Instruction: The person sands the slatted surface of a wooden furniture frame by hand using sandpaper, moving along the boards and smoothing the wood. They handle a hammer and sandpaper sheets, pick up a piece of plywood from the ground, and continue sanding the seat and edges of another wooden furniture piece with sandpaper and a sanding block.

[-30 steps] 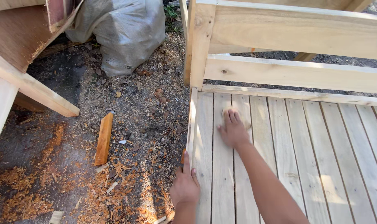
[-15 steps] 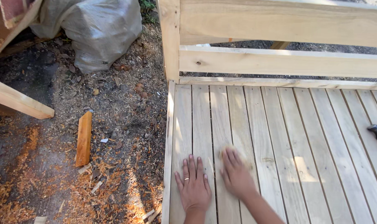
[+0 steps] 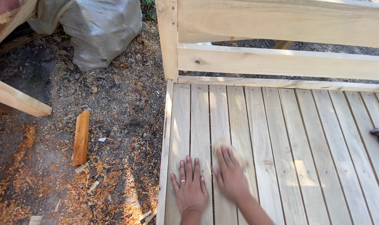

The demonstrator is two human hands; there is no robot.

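Since a second ago your right hand [image 3: 230, 178] has slid the pale sanding pad [image 3: 228, 151] from up near the rails back down the slatted deck [image 3: 306, 137], and your left hand [image 3: 190, 188] has come off the edge to lie flat beside it, fingers spread and released. Your right fingers press flat on the pad (blurred, so mid-stroke), which suggests sanding is working toward the near end. Count: two hands, one pad, two rails [image 3: 281, 62], one loose wood offcut [image 3: 81, 137], one grey sack [image 3: 100, 29].
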